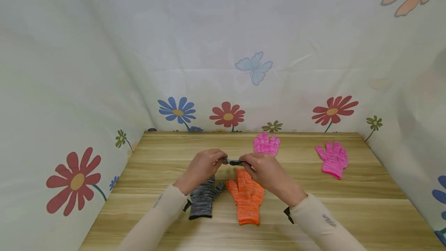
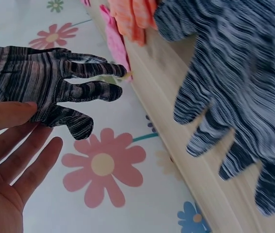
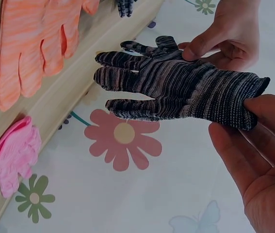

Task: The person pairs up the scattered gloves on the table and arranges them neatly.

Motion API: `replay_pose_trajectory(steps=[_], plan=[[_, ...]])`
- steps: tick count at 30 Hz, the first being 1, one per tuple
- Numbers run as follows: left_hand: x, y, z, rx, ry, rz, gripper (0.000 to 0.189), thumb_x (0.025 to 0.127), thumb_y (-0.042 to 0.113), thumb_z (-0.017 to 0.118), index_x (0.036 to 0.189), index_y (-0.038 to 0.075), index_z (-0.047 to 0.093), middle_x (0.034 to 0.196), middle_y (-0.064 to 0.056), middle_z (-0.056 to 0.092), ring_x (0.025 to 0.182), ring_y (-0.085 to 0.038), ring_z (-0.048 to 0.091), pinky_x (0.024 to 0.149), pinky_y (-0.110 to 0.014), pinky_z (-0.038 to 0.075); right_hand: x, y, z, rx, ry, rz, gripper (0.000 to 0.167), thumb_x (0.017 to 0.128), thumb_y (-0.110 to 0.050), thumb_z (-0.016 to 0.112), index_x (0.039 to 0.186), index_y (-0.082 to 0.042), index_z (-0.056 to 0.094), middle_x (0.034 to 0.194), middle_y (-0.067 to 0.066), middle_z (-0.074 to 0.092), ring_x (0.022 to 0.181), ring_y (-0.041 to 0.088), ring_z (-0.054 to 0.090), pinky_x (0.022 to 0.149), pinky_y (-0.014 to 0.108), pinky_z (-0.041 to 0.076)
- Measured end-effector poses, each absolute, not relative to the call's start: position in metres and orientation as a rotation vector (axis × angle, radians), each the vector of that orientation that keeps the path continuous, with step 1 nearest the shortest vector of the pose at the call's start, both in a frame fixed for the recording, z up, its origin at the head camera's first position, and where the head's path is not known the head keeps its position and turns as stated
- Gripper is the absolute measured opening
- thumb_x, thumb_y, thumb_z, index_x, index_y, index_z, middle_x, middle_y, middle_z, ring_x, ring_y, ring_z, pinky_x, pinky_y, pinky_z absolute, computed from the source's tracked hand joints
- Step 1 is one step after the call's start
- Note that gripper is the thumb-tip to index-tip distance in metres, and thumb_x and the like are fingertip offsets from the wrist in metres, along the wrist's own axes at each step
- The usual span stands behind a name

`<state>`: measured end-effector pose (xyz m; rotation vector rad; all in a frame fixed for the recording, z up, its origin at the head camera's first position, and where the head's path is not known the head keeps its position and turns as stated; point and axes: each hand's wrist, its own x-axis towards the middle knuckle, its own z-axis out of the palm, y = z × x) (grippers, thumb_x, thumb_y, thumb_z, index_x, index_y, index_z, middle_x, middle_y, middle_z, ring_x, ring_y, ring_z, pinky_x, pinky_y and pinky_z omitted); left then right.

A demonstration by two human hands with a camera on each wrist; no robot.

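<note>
A dark grey-and-black striped knit glove (image 3: 171, 92) hangs stretched between both hands above the table. My right hand (image 3: 268, 160) pinches its cuff between thumb and fingers. With thumb and fingers, my left hand (image 2: 16, 141) grips the same glove (image 2: 35, 73) by its palm near the glove's thumb. In the head view the left hand (image 1: 207, 165) and right hand (image 1: 266, 171) meet closely, with the glove (image 1: 235, 162) seen edge-on. Below the left hand lies a matching grey striped glove (image 1: 202, 202); an orange glove (image 1: 249, 200) lies beside it, under the right hand.
A pink glove (image 1: 266, 144) lies near the table's back edge, partly behind the right hand. Another pink glove (image 1: 333, 160) rests further right on the wooden table (image 1: 296, 231). White flower-printed cloth (image 1: 195, 49) stands around the back and sides.
</note>
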<state>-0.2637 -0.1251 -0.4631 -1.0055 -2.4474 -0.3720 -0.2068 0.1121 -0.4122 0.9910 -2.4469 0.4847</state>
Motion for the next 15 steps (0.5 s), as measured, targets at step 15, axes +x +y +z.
replay_pose_trajectory(steps=[15], plan=[[-0.256,-0.158,-0.468,-0.958,-2.474,-0.405,0.018,0.086,0.01,0.075,0.102,0.019,0.073,0.098,0.006,0.071,0.085,-0.009,0.069,0.073,-0.026,0.059,-0.207,0.082,-0.422,1.07,-2.408,0.533,0.012,0.091,-0.012,0.07,0.102,-0.015,0.073,0.094,-0.003,0.076,0.083,0.009,0.071,0.071,0.024,0.059]])
